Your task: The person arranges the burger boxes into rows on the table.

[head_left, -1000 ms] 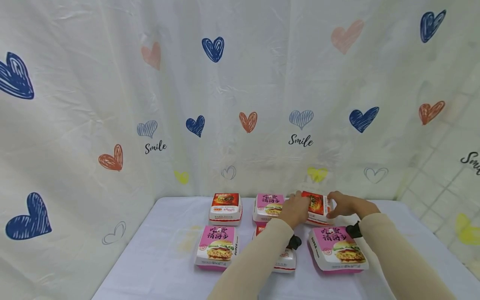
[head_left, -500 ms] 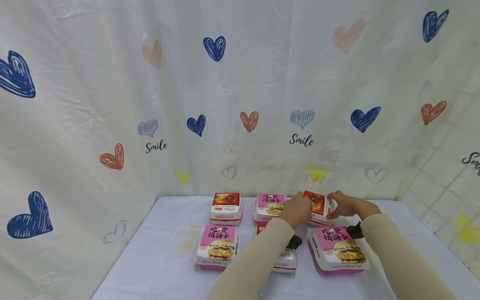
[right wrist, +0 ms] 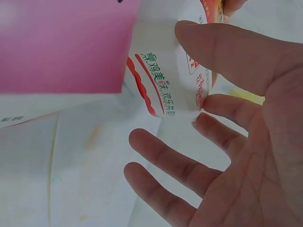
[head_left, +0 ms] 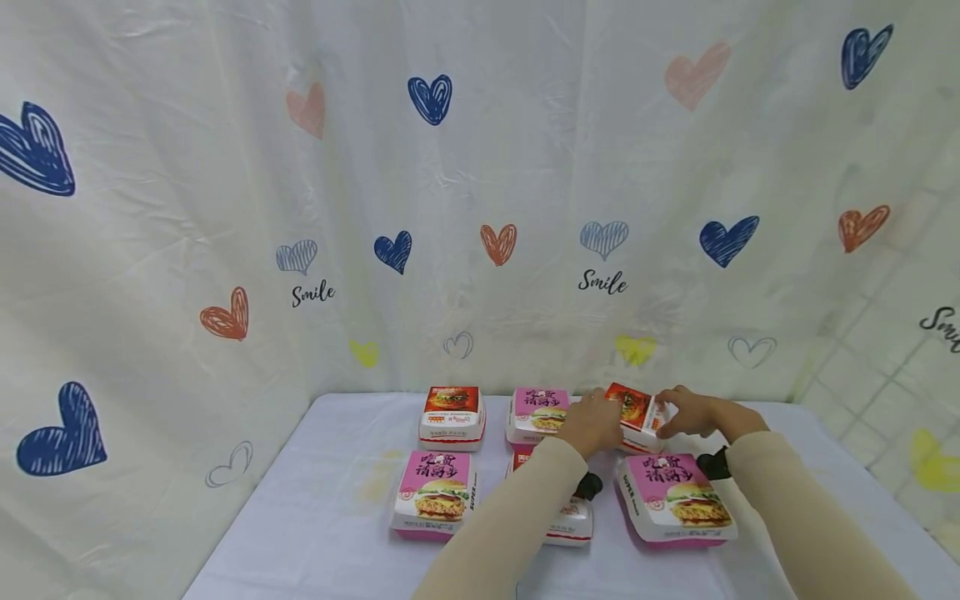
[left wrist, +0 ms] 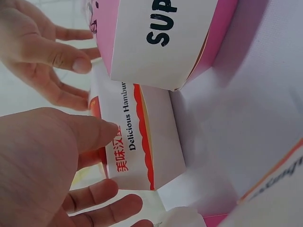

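A red and white hamburger box (head_left: 632,406) sits at the back right of the white-covered table, turned slightly askew. My left hand (head_left: 592,423) grips its left side, thumb on the printed side wall, the outer fingers spread away from it in the left wrist view. At the opposite side my right hand (head_left: 699,412) pinches a corner; in the right wrist view the thumb (right wrist: 222,49) lies on the top edge and two fingertips touch farther along. Just in front stands a pink and white burger box (head_left: 677,497), apart from both hands.
Left of the hands stand another pink box (head_left: 538,410) and a red box (head_left: 452,417) at the back. Toward the front are a pink box (head_left: 435,492) and a red box (head_left: 570,523) partly hidden by the left sleeve. A heart-printed curtain (head_left: 525,317) hangs behind the table (head_left: 337,492).
The held hamburger box has turned slightly clockwise, its right front corner coming a little toward me. Both hands have shifted slightly with it; the other boxes have stayed put.
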Demonstrator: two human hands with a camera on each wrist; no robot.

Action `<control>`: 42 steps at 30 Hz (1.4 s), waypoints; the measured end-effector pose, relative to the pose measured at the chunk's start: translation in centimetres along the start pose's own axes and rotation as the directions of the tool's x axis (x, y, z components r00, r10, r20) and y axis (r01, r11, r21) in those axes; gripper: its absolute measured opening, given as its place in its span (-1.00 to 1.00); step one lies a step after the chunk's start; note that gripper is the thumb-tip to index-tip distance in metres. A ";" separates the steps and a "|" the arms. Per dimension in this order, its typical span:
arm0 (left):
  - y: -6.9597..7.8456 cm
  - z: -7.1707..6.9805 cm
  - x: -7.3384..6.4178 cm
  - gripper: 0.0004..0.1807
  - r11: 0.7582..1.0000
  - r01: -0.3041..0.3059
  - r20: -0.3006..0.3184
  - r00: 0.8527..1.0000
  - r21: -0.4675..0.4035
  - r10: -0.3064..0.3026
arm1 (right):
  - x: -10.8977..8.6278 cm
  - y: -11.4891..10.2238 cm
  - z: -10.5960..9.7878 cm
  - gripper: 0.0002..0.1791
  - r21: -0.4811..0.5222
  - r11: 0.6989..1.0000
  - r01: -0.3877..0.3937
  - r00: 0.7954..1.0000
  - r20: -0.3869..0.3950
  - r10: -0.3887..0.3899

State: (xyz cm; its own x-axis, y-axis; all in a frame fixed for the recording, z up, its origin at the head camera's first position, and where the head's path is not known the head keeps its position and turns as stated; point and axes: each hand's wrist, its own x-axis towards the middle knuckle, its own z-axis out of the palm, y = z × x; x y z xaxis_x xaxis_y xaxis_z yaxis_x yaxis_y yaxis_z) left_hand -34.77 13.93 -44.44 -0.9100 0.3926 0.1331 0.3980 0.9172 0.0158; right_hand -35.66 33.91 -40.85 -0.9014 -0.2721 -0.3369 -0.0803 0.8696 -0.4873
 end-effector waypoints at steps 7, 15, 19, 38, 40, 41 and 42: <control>0.0 0.3 0.3 -0.69 1.000 0.012 0.000 1.000 0.002 -0.012 | 0.1 0.3 -0.1 -0.24 -0.010 1.000 0.000 1.000 -0.011 0.000; 0.1 0.4 0.3 -0.42 0.997 -0.002 -0.013 1.000 0.083 0.003 | -0.4 0.2 -0.2 -0.39 -0.110 0.990 0.083 0.993 -0.080 -0.092; 0.3 0.3 0.2 -0.27 0.996 0.019 -0.017 1.000 0.084 -0.018 | -0.5 0.2 -0.3 -0.46 -0.177 0.978 0.111 0.985 -0.112 -0.131; 0.2 0.4 0.2 -0.14 0.990 0.073 0.025 0.997 0.123 -0.077 | 0.2 -0.2 -0.4 -0.55 -0.294 0.951 0.097 0.973 -0.172 -0.153; 0.2 0.4 0.1 -0.14 0.990 0.071 0.017 0.997 0.122 -0.073 | 0.3 -0.2 -0.4 -0.53 -0.293 0.953 0.081 0.975 -0.174 -0.136; 0.1 0.3 0.0 -0.14 0.990 0.068 0.022 0.997 0.125 -0.072 | 0.3 -0.2 -0.4 -0.52 -0.291 0.954 0.075 0.976 -0.175 -0.130; 0.1 0.3 0.0 -0.14 0.990 0.065 0.023 0.997 0.125 -0.069 | 0.3 -0.3 -0.3 -0.52 -0.286 0.956 0.068 0.977 -0.176 -0.122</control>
State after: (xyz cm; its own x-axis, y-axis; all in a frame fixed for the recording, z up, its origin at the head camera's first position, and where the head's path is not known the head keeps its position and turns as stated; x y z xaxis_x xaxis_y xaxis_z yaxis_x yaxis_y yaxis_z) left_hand -34.77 14.03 -44.76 -0.9376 0.3302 0.1090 0.3203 0.9421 -0.0991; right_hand -36.03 33.74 -40.56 -0.9456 -0.2993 -0.1273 -0.2598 0.9305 -0.2583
